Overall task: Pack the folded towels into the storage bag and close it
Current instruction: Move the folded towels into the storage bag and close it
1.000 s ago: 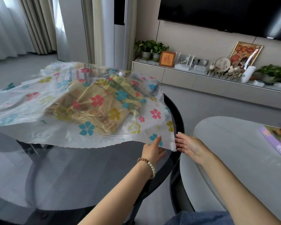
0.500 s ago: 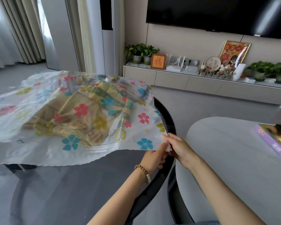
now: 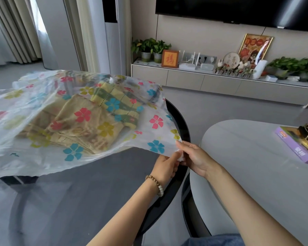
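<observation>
Obscured and cropped items, head view
storage bag (image 3: 148, 134): left part blurred, cut by left edge; its pinched corner largely covered by left hand (image 3: 164, 166) and right hand (image 3: 196, 157); folded towels (image 3: 89, 125): count unreadable through printed film; purple box (image 3: 297, 146): cut by right edge; television (image 3: 238, 11): cropped at top

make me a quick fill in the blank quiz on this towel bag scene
1. The left hand and the right hand both pinch one ___ of the storage bag.
2. The folded towels lie ___ the bag.
3. A bead bracelet sits on the ___ wrist.
4. The box on the grey table is ___.

Missing words: corner; inside; left; purple.
</observation>
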A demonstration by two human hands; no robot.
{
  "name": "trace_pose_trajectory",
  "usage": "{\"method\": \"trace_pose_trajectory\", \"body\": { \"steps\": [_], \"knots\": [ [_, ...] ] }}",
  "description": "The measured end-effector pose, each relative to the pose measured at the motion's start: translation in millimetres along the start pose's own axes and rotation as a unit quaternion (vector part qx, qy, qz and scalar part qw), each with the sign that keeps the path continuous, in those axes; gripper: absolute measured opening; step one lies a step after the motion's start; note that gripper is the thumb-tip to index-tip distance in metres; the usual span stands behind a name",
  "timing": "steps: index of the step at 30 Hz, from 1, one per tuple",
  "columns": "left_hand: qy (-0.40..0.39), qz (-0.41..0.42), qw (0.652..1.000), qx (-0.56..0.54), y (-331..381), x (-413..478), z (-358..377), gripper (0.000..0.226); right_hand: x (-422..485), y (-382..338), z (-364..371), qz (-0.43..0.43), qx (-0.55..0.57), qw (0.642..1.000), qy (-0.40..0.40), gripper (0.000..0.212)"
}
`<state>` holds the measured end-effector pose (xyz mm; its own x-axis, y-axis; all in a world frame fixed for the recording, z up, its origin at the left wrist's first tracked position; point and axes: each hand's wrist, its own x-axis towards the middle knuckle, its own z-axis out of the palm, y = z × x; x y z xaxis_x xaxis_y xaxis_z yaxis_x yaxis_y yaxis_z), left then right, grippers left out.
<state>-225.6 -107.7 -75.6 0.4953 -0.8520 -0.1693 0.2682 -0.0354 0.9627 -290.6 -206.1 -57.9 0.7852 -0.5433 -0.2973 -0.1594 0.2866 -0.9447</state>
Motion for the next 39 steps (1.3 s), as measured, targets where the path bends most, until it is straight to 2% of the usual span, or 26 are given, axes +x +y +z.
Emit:
{"method": "trace_pose_trajectory", "body": {
  "steps": [2,7,13,17,21,27,34,39],
  "knots": [
    [0.006,0.007,1.000,-0.001,-0.8,-0.9,0.4,0.027,0.3,0.1,0.4,-0.006,-0.001,1.000,0.001,0.034],
    [0.036,0.016,0.999,-0.013,-1.6,-3.9,3.7,0.029,-4.6,8.5,2.0,-0.040,-0.112,0.991,0.064,0.038],
    [0.036,0.023,0.998,0.038,-2.2,-2.9,7.5,0.037,-11.0,16.6,3.2,-0.076,-0.113,0.986,0.096,0.029],
    [0.038,0.017,0.998,0.037,-4.4,0.0,8.5,0.031,-9.4,16.7,0.0,-0.082,-0.102,0.989,0.068,0.033],
    [0.062,0.019,0.998,-0.005,-4.1,0.6,9.6,0.029,-6.0,21.5,7.1,-0.098,-0.063,0.987,0.109,0.027],
    [0.092,-0.012,0.991,-0.095,-3.6,0.8,3.5,0.034,-6.8,17.8,-3.6,-0.078,-0.066,0.989,0.107,0.026],
    [0.090,-0.006,0.995,-0.048,-2.8,-0.3,6.1,0.036,-13.6,18.4,-0.4,-0.045,-0.123,0.988,0.083,0.035],
    [0.167,-0.026,0.983,-0.074,-4.0,-4.5,-9.8,0.048,-18.2,10.2,-14.6,-0.046,-0.064,0.990,0.120,0.034]
  ]
}}
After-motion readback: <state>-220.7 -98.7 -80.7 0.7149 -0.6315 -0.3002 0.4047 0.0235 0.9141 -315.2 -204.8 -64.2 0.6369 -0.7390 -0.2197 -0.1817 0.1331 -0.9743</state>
